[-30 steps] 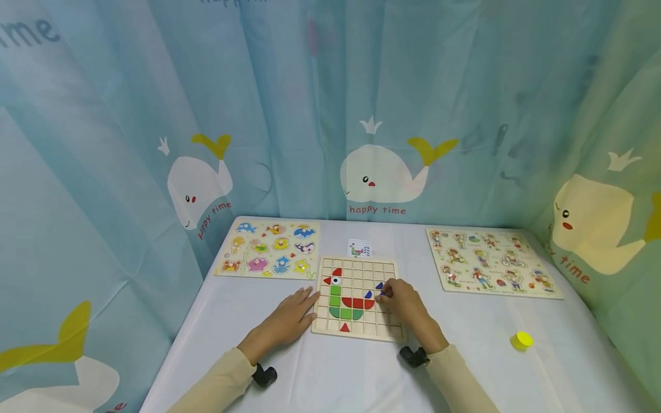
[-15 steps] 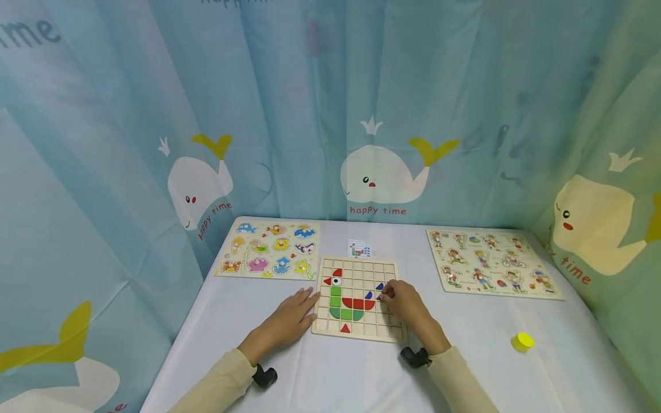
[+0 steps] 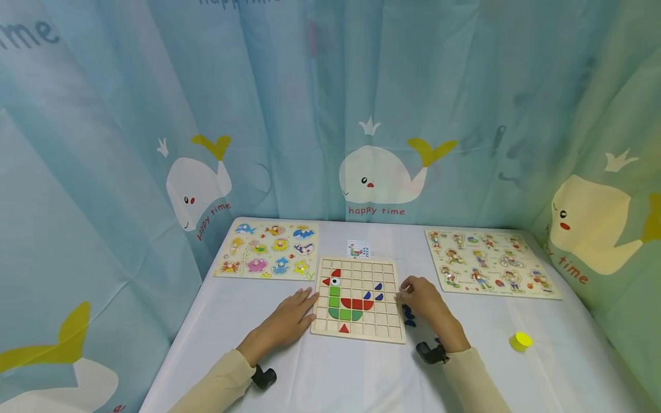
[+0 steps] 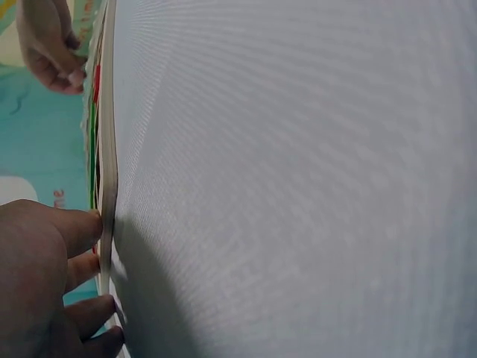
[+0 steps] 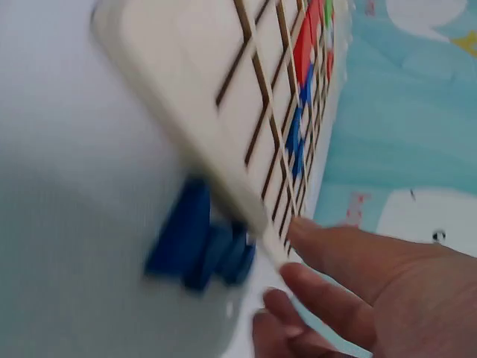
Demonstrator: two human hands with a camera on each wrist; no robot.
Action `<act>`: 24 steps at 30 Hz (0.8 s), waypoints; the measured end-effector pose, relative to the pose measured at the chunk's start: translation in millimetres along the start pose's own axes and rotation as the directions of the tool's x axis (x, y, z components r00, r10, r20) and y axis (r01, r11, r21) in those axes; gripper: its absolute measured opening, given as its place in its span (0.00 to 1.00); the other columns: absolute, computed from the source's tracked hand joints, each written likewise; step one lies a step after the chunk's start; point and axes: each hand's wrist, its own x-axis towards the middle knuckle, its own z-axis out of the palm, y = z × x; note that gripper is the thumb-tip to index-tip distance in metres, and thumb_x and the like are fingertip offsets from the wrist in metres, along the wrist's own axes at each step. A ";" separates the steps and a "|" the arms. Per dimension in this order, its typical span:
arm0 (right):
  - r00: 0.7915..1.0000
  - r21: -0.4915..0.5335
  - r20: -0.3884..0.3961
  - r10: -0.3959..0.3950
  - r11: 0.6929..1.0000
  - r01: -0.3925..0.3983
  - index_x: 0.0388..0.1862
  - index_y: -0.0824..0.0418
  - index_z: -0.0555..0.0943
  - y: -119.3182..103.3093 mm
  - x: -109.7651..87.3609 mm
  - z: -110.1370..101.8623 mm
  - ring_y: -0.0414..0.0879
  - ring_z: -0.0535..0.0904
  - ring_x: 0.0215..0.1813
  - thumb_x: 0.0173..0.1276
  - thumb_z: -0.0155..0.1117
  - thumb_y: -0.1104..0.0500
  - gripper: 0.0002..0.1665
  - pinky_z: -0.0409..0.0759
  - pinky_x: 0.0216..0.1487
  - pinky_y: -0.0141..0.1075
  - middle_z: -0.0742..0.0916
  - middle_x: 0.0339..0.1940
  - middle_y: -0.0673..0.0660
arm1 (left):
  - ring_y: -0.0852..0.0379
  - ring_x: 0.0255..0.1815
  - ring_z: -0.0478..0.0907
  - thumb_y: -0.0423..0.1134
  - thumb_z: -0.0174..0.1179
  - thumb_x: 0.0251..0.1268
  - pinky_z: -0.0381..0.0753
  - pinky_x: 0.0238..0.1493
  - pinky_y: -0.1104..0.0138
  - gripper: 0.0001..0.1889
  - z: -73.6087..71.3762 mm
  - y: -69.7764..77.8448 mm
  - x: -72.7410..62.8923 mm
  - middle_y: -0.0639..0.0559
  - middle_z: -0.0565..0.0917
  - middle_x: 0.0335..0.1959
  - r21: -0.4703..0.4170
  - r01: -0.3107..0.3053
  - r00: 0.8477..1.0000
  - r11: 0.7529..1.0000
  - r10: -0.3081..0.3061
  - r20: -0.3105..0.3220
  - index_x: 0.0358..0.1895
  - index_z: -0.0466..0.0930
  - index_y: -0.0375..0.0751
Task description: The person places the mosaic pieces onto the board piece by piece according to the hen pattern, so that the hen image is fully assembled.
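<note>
A wooden grid board [image 3: 384, 330] lies on the table, bearing a bird figure of red, green and blue pieces. Three blue pieces [image 3: 379, 296] sit at its tail, right of the long red piece [image 3: 356, 304]. My left hand [image 3: 289, 318] rests flat by the board's left edge; in the left wrist view its fingertips [image 4: 91, 224] touch that edge. At the right edge is my right hand [image 3: 423, 298], fingers loosely bent with nothing between thumb and index finger. Below it, loose blue pieces [image 5: 201, 246] lie on the cloth against the board, blurred in the right wrist view.
Behind the board lies a small picture card [image 3: 358, 249]. A sea-animal puzzle [image 3: 268, 250] stands at the back left, a puzzle of little figures [image 3: 490, 263] at the back right. A yellow cylinder [image 3: 521, 342] is on the right. A whale-print curtain [image 3: 304, 115] surrounds the table.
My right hand has let go of a blue piece at the bird's tail and moved right, past the board's edge. The loose blue pieces there now show. My left hand has stayed put.
</note>
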 end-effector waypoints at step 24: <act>0.998 -0.004 0.061 -0.023 1.000 0.023 0.42 0.64 0.81 25.0 2.1 -7.9 0.49 0.78 0.37 0.74 0.67 0.62 0.05 0.78 0.37 0.42 0.86 0.36 0.58 | 0.41 0.87 0.52 0.51 0.50 0.85 0.56 0.85 0.44 0.31 -1.2 0.9 -0.6 0.44 0.59 0.86 -0.008 0.008 1.000 1.000 -0.008 -0.002 0.84 0.61 0.46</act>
